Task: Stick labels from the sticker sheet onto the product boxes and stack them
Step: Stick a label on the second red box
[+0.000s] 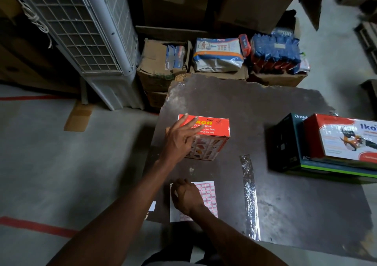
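I see left hand [179, 141] flat, fingers spread, on red cardboard tape-dispenser box [212, 132] mid dark counter [285, 200]. Right hand [186, 197] fingers curled at white sticker sheet with red-bordered labels [208, 194], near edge; likely pinching a label, cannot tell. No label visible on box yet. Stack at right: dark box [285, 143] under red-white box [342, 137]. Boxes 3, sheet 1. Early-mid, I judge.

hands: 2, left hand [179, 141], right hand [186, 197]
boxes on table: 3, red box [212, 135], black box [285, 143], red-and-white box [344, 139] on top of black one
sticker sheets: 1, sticker sheet [208, 192]
tables: 1, table [285, 194]
tape strips on table: 1, tape strip [250, 194]
air coolers: 1, air cooler [81, 37]
red floor lines: 2, far line [30, 97], near line [36, 226]
cartons behind table: several, exact count unclear
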Demonstrator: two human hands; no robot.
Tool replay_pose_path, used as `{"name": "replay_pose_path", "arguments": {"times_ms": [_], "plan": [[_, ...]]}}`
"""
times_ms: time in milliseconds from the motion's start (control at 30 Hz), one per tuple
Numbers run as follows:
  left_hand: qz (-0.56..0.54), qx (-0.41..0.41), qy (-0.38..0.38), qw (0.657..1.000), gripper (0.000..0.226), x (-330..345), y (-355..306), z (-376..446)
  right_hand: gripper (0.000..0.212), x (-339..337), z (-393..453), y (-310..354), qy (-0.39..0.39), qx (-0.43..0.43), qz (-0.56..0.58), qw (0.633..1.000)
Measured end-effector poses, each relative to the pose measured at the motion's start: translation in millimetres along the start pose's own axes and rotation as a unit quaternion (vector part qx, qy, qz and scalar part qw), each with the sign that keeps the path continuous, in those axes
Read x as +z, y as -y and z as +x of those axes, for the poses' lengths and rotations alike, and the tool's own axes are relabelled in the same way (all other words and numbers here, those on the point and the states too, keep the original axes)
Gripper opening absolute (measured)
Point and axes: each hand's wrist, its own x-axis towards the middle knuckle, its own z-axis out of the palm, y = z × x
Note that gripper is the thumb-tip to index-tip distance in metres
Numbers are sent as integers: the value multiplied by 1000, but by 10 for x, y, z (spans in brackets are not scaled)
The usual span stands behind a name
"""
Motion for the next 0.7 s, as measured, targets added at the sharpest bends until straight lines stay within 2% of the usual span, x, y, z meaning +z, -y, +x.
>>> {"name": "replay_pose_path", "arguments": {"times_ms": [100,200,300,433,567,700], "plan": [[-2,3,-2,1000,47,-6,13,3,11,-181,-55,7,-59,43,90,993],[-11,2,-9,1000,46,-6,4,13,6,-537,-117,6,-127,86,180,972],[-39,-11,-17,999,46,-6,-10,39,2,-977,-148,-63,-214,99,193,953],[-59,-7,-29,998,46,-4,18,62,10,-1553,-69,-126,-314,79,182,928],[-60,-13,-23,998,44,-8,1,47,3,-1826,74,-212,-326,77,161,928],[-59,-13,-16,998,46,-37,-14,39,8,-1877,171,-282,-300,85,121,942]]}}
